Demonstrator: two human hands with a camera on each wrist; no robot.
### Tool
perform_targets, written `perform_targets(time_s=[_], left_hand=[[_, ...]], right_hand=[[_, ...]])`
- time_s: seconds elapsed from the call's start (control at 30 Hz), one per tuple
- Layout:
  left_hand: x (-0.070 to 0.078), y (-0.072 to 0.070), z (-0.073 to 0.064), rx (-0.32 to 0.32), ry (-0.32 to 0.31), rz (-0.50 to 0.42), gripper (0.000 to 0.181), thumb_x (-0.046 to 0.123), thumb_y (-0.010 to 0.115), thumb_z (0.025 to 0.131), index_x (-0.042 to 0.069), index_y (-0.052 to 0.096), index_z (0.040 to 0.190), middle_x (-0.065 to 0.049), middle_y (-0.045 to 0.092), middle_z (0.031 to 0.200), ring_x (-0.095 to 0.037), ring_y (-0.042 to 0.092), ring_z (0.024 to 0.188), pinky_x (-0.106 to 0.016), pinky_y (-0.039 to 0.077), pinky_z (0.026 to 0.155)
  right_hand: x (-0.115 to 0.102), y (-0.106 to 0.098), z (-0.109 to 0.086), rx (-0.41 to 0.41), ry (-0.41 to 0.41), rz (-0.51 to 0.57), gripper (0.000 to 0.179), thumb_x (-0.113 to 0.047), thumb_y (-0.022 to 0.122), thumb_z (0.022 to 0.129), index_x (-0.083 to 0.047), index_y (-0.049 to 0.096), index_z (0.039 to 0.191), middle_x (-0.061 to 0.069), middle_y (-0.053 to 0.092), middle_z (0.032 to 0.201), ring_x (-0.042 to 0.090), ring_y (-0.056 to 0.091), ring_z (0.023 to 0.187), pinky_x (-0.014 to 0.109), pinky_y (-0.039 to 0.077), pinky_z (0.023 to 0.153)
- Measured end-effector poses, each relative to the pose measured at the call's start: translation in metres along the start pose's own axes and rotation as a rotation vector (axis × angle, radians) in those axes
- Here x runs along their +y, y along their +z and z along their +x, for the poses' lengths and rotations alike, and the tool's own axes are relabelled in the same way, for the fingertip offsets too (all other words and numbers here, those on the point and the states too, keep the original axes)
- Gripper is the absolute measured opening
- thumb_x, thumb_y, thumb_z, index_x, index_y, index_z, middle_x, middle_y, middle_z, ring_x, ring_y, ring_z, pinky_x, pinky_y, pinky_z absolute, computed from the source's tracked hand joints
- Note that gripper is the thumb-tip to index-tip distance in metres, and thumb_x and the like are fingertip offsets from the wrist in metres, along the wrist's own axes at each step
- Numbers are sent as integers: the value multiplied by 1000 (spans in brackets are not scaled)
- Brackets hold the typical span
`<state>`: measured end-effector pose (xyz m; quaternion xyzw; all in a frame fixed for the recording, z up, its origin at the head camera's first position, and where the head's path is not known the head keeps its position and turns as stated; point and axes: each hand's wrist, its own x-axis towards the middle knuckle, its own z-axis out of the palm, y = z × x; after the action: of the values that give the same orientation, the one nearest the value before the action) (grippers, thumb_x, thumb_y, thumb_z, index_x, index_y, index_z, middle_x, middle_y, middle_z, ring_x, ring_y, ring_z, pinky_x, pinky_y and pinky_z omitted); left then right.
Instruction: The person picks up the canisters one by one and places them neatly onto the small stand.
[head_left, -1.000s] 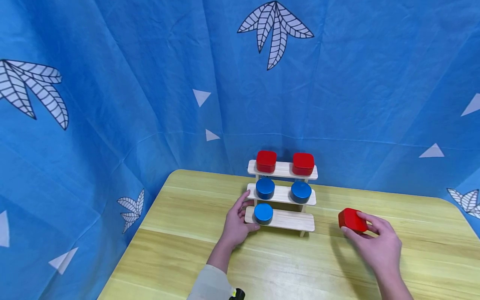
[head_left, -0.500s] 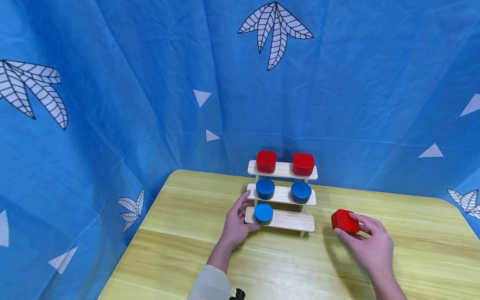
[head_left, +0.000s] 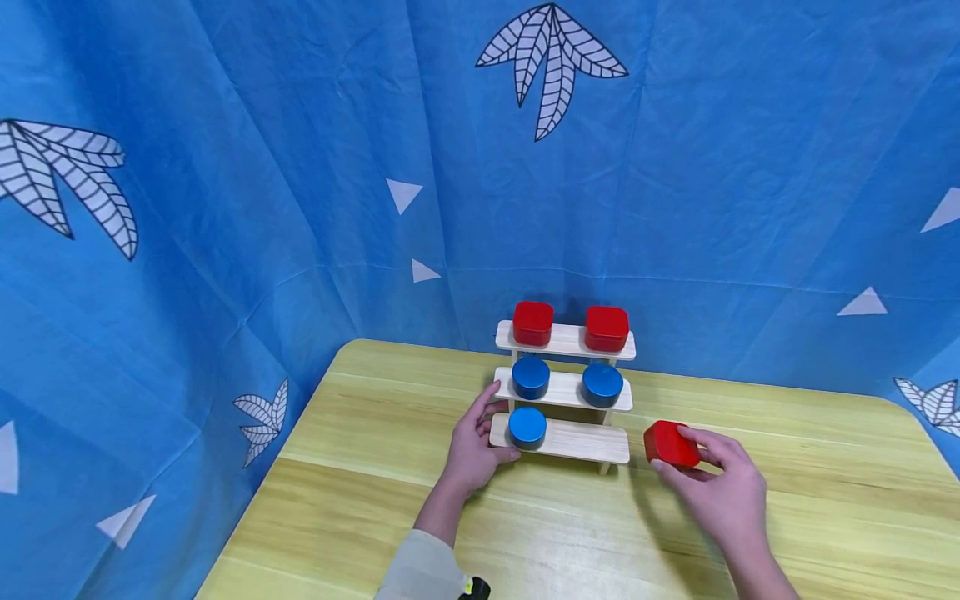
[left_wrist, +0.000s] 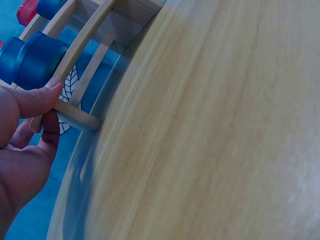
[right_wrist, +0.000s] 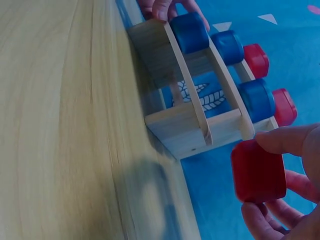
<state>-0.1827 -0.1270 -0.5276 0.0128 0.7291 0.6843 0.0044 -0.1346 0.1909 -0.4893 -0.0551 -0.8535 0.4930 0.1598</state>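
Note:
In the head view my right hand [head_left: 723,492] grips a red square tin [head_left: 671,443] between thumb and fingers. It is off the table, just right of the three-tier wooden shelf [head_left: 577,438]. The right wrist view shows the same red tin [right_wrist: 258,171] apart from the shelf's end. My left hand [head_left: 472,457] pinches the left end of the bottom tier, thumb in front, as the left wrist view of that hand [left_wrist: 25,145] confirms. A blue round tin [head_left: 527,427] stands on the bottom tier's left part; its right part is bare.
Two blue round tins, left [head_left: 530,377] and right [head_left: 602,384], occupy the middle tier. Red square tins, left [head_left: 533,323] and right [head_left: 607,327], stand on the top tier. A blue curtain [head_left: 675,183] hangs behind the wooden table [head_left: 337,475].
My right hand has carried the red tin steadily left, closer to the shelf's right end. The left hand and the shelf have stayed in place.

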Motion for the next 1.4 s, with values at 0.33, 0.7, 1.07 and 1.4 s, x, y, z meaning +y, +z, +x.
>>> perform_targets(time_s=[0.33,0.7,1.07,1.4], left_hand=[[0,0,-1,-1,-5,-14,114,-28,76,65,40,42,150,-2,55,135,-27,58,110,-34,56,87],[-1,0,0,-8,-11,-7,113,-26,77,67,41,41,150,-1,55,136,-26,58,111,-34,55,89],[-3,-1,1,-8,7,-1,112,-26,77,67,39,42,150,-2,55,134,-27,58,109,-34,56,89],[-3,-2,1,-15,3,-3,112,-26,78,66,40,42,149,-1,55,134,-27,58,111,-33,55,90]], right_hand=[[-6,7,-4,-37,1,-13,57,-7,93,69,0,70,120,16,58,122,37,60,99,11,52,64],[-11,15,-6,-74,-22,1,57,-10,94,68,0,70,120,16,59,120,37,62,99,17,55,66],[-18,28,-8,-74,-54,16,54,-6,94,67,-2,72,117,14,61,117,35,64,94,25,59,66],[-23,35,-8,-102,-38,7,57,-11,94,69,-4,71,120,14,60,119,35,63,97,32,60,68]])
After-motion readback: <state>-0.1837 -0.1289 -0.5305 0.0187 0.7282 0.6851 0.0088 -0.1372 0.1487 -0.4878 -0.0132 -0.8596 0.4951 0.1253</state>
